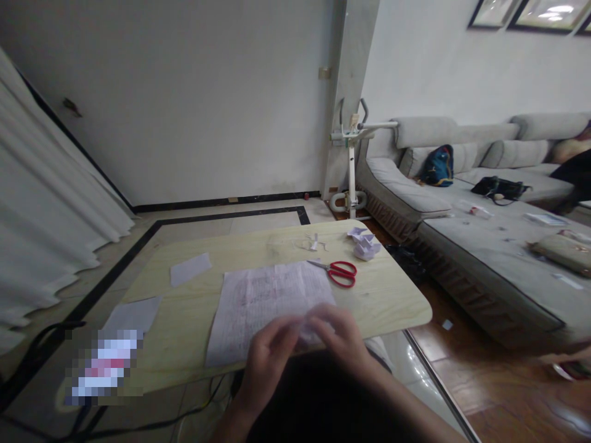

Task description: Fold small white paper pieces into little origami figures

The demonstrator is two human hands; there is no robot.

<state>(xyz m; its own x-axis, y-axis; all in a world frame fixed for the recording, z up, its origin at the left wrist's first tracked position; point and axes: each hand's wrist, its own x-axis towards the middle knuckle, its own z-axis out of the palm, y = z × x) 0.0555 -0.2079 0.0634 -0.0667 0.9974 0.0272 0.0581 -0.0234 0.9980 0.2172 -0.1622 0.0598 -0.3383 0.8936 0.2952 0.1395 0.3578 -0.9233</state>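
My left hand point(268, 357) and my right hand point(339, 341) meet at the near edge of a light wooden table point(397, 295). Both have their fingers pinched on a small piece of white paper point(307, 329) held between them. Just beyond the hands lies a large sheet of paper with faint handwriting point(268, 301). Red-handled scissors point(339, 272) rest on the table to the right of that sheet, apart from both hands.
Two blank paper pieces point(190, 269) point(133, 315) lie at the table's left. Crumpled paper point(367, 246) and scraps point(314, 243) sit at the far edge. A grey sofa point(484, 246) with bags stands at right, an exercise machine point(351, 166) behind, a curtain point(50, 215) at left.
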